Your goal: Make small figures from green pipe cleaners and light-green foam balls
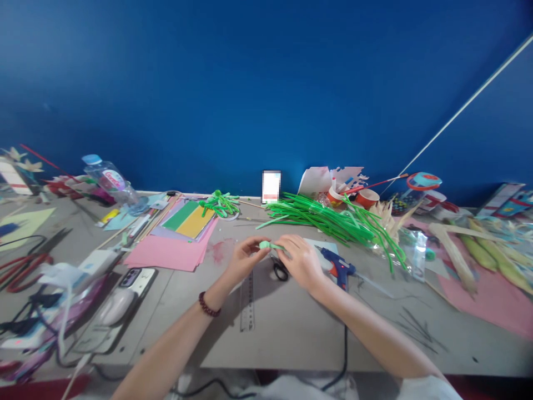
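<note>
Both hands meet over the middle of the grey table. My left hand [246,259] pinches a small light green fuzzy piece [265,244] between thumb and fingertips. From that piece a short green stem runs to the right, where the fingers of my right hand [298,260] are closed on it. Beneath the hands lie black-handled scissors [280,271], partly covered by my right hand, and a clear ruler [247,311]. A blue glue gun [343,269] rests just right of my right hand.
Long green pipe cleaners [325,218] lie behind my right hand. Pink sheets [166,253] and a green fuzzy bundle [220,203] are at the left back. A lit phone [271,186] leans on the blue wall. A bottle [110,179] stands far left; corn husks [478,250] lie right.
</note>
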`<act>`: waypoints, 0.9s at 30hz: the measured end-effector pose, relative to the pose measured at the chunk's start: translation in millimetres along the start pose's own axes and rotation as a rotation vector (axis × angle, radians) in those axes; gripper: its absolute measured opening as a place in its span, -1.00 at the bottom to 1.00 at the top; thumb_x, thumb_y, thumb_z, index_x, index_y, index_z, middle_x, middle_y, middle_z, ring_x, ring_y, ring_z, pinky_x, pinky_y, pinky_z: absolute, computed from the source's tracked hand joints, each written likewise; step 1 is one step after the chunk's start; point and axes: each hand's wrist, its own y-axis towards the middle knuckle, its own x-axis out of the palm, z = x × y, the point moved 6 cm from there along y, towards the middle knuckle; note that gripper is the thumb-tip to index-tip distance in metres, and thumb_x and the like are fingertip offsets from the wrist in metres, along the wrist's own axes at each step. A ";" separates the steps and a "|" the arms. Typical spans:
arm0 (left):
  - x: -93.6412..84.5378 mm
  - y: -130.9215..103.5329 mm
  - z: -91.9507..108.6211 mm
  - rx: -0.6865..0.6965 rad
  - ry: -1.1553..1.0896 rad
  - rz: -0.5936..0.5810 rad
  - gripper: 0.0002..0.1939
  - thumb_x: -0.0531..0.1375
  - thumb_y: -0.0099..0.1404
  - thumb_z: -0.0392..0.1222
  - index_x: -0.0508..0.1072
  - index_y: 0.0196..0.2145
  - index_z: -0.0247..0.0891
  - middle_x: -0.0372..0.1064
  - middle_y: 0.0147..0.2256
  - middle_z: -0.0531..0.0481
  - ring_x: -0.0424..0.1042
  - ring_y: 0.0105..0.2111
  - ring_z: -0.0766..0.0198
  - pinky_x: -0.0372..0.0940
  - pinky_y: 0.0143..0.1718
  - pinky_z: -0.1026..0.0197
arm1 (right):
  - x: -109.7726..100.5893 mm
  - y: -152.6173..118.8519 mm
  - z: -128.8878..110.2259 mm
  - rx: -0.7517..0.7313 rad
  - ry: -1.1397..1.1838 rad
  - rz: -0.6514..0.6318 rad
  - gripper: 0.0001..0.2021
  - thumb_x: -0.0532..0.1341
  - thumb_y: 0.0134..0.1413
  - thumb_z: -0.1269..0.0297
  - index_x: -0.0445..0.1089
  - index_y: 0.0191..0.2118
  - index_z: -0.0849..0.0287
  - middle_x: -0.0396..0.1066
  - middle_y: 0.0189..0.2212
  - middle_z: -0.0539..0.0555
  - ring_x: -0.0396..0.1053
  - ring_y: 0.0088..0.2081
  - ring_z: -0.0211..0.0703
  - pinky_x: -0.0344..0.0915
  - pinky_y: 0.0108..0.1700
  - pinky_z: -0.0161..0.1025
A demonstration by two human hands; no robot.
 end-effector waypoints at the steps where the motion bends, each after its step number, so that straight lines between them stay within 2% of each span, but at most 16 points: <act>1: 0.1 0.0 0.3 -0.002 -0.005 0.001 -0.70 0.36 0.03 -0.09 0.54 -0.27 -0.28 0.50 -0.30 -0.08 0.44 -0.38 0.30 0.39 -0.28 0.24 | 0.2 0.1 0.2 -0.008 -0.010 -0.006 -0.81 0.07 0.22 0.36 0.45 -0.25 0.14 0.48 -0.28 0.13 0.38 -0.23 -0.09 0.27 -0.15 -0.18; 7: 2.1 0.5 2.8 0.011 0.016 -0.033 -0.67 0.35 0.05 -0.07 0.54 -0.24 -0.30 0.50 -0.34 -0.08 0.46 -0.39 0.28 0.41 -0.30 0.22 | -0.8 1.5 -2.2 -0.048 -0.061 -0.063 -0.76 0.04 0.22 0.40 0.47 -0.27 0.16 0.50 -0.29 0.15 0.37 -0.27 -0.08 0.24 -0.17 -0.14; 11: 1.8 0.4 13.9 0.136 0.171 -0.038 -0.73 0.32 0.08 -0.07 0.56 -0.28 -0.28 0.51 -0.31 -0.09 0.46 -0.37 0.26 0.41 -0.31 0.23 | -3.2 4.1 -3.9 -0.015 0.002 -0.080 -0.77 0.06 0.19 0.39 0.48 -0.33 0.15 0.50 -0.36 0.14 0.37 -0.31 -0.09 0.25 -0.21 -0.17; 16: 7.9 -3.4 31.8 0.299 0.332 -0.131 -0.79 0.26 0.16 -0.08 0.56 -0.31 -0.26 0.52 -0.34 -0.11 0.46 -0.33 0.21 0.38 -0.32 0.24 | -6.7 7.7 2.3 0.136 0.207 -0.098 -0.80 0.12 0.12 0.38 0.48 -0.41 0.13 0.50 -0.43 0.09 0.40 -0.34 -0.13 0.29 -0.26 -0.24; 19: 11.1 -6.8 37.3 0.361 0.419 -0.174 -0.81 0.22 0.21 -0.11 0.56 -0.28 -0.24 0.52 -0.32 -0.11 0.47 -0.32 0.22 0.37 -0.26 0.23 | -3.0 8.1 12.5 0.297 0.390 -0.191 -0.83 0.16 0.05 0.35 0.48 -0.47 0.13 0.50 -0.46 0.05 0.41 -0.39 -0.17 0.30 -0.31 -0.28; 21: 14.2 -9.6 38.8 0.406 0.466 -0.210 -0.82 0.20 0.23 -0.14 0.54 -0.24 -0.22 0.51 -0.31 -0.11 0.47 -0.31 0.23 0.37 -0.23 0.23 | 4.5 5.0 22.1 0.474 0.549 -0.295 -0.84 0.19 -0.02 0.33 0.47 -0.54 0.15 0.45 -0.57 0.00 0.36 -0.51 -0.23 0.25 -0.44 -0.33; 24: 18.8 -14.2 39.8 0.482 0.535 -0.243 -0.81 0.16 0.27 -0.17 0.53 -0.20 -0.20 0.52 -0.29 -0.11 0.48 -0.31 0.25 0.38 -0.23 0.24 | 21.2 -6.0 33.0 0.793 0.843 -0.461 -0.87 0.21 -0.15 0.32 0.43 -0.60 0.18 0.33 -0.72 -0.05 0.18 -0.68 -0.34 0.03 -0.66 -0.40; 27: 20.8 -17.9 41.7 0.548 0.579 -0.228 -0.81 0.15 0.27 -0.19 0.52 -0.19 -0.20 0.52 -0.25 -0.12 0.49 -0.29 0.25 0.39 -0.21 0.24 | 34.1 -15.8 36.9 1.022 1.061 -0.540 -0.91 0.21 -0.25 0.34 0.37 -0.64 0.20 0.32 -0.72 -0.04 0.13 -0.71 -0.37 -0.12 -0.72 -0.42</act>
